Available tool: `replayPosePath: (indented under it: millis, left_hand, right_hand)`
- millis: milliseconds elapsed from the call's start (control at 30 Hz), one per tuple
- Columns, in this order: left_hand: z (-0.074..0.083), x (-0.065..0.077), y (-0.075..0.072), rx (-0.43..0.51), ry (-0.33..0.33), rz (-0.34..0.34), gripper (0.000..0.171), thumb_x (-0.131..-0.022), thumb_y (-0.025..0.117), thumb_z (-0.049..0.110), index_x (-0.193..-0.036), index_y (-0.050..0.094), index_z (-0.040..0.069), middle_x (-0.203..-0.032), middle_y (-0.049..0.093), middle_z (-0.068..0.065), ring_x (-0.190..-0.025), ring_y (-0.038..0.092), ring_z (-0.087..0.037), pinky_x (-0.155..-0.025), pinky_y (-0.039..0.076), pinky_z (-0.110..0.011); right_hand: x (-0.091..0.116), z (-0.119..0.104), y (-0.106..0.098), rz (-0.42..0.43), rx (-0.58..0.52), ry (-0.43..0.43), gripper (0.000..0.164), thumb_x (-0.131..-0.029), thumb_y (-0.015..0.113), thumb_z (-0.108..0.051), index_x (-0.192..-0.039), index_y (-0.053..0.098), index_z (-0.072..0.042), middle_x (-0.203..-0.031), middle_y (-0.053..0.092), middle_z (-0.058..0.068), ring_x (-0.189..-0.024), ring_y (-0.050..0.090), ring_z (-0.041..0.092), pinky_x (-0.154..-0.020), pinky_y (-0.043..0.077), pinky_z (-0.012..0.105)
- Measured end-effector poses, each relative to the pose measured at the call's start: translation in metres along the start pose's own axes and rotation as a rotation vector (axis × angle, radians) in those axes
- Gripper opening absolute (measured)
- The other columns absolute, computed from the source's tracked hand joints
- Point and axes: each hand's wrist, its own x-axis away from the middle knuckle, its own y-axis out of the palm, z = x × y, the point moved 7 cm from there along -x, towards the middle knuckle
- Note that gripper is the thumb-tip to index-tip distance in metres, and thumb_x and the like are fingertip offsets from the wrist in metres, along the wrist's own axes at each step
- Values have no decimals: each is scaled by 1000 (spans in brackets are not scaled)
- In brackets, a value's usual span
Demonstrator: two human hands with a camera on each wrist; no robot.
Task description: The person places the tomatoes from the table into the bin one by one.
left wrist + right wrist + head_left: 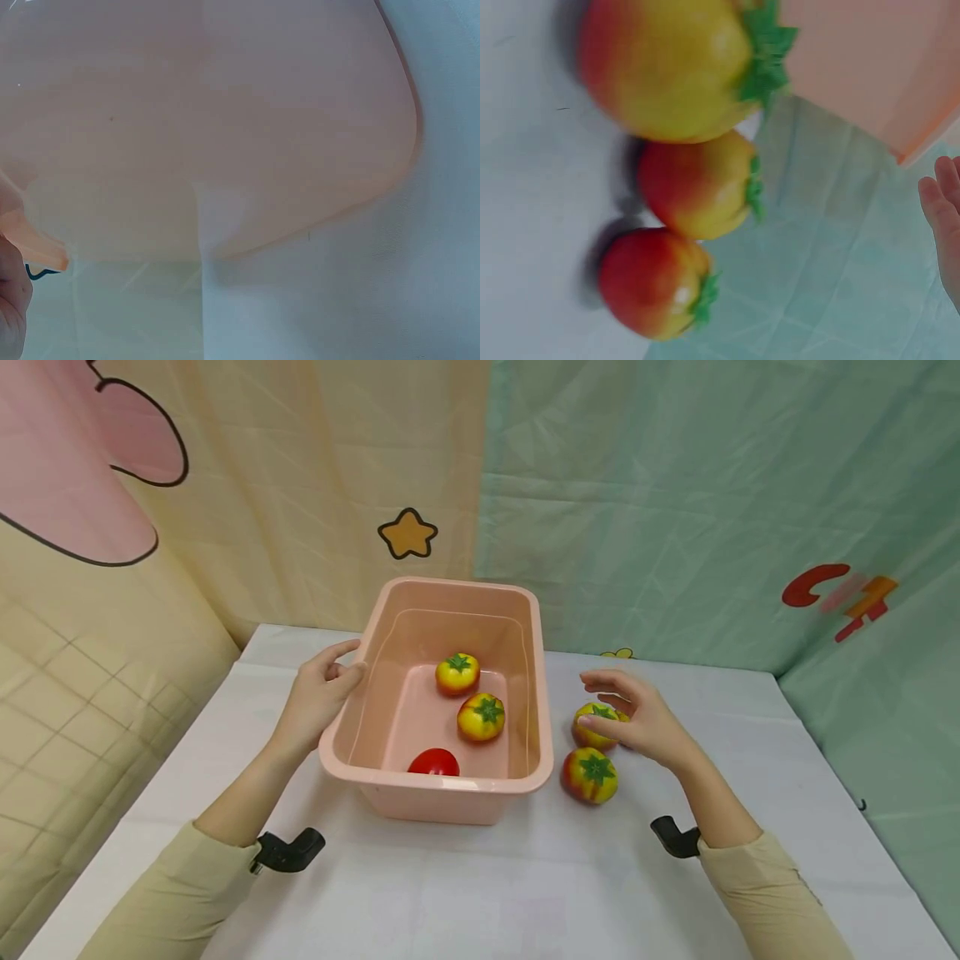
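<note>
My left hand [318,693] holds the left rim of a pink plastic bin [450,783] with thumb and fingers. The bin's outer wall [225,135] fills much of the left wrist view. Inside lie two yellow-red tomatoes with green tops, a back one [457,681] and a front one [480,723], plus a smooth red fruit [435,762], partly hidden by the front rim. Right of the bin, my right hand [637,714] hovers with loosely bent fingers, holding nothing. Below it are a nearer tomato [590,776], a middle tomato [592,733] and a third tomato [656,283], mostly hidden in the head view.
A white cloth [465,893] covers the table. Behind it hangs a curtain [675,527], cream on the left and green on the right, close to the bin's far end. Black camera mounts sit on the left wrist [288,850] and right wrist [675,837].
</note>
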Motion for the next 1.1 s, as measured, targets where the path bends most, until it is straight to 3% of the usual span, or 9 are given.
replayPosePath:
  millis: [267, 533, 733, 967, 1100]
  left_hand:
    - [-2, -2, 0, 7, -9, -6, 51, -94, 53, 22, -140, 40, 5, -78, 56, -9, -62, 58, -9, -56, 52, -23]
    - [-2, -2, 0, 5, -11, -2, 51, -94, 53, 22, -140, 40, 5, -77, 56, -8, -62, 58, -8, -56, 52, -23]
    - [-2, -1, 0, 10, -12, -7, 51, -94, 52, 22, -141, 40, 5, -79, 57, -9, -62, 59, -9, -56, 52, -23]
    - [-2, -1, 0, 14, -14, -5, 51, -94, 53, 22, -141, 40, 5, -79, 57, -8, -63, 59, -9, -57, 52, -23]
    - [-1, -1, 0, 16, -15, -6, 51, -94, 52, 22, -141, 39, 4, -80, 57, -9, -64, 59, -9, -57, 52, -23]
  right_hand:
    - [35, 29, 1, 3, 37, 67, 53, -80, 73, -9, -127, 49, 2, -125, 51, 16, -114, 48, 34, -96, 41, 22]
    - [64, 60, 10, 0, 44, 98, 52, -79, 75, -9, -124, 52, 2, -123, 54, 15, -112, 50, 30, -94, 39, 15]
    - [73, 71, 15, 5, 54, 125, 54, -77, 77, -14, -124, 53, -2, -122, 54, 10, -111, 49, 30, -92, 39, 13]
    - [76, 84, 19, -17, 93, 174, 58, -76, 78, -20, -127, 52, -6, -125, 53, 7, -110, 51, 13, -94, 44, 37]
    - [76, 87, 21, -20, 95, 178, 61, -74, 79, -21, -127, 51, -6, -126, 53, 8, -109, 52, 18, -93, 44, 42]
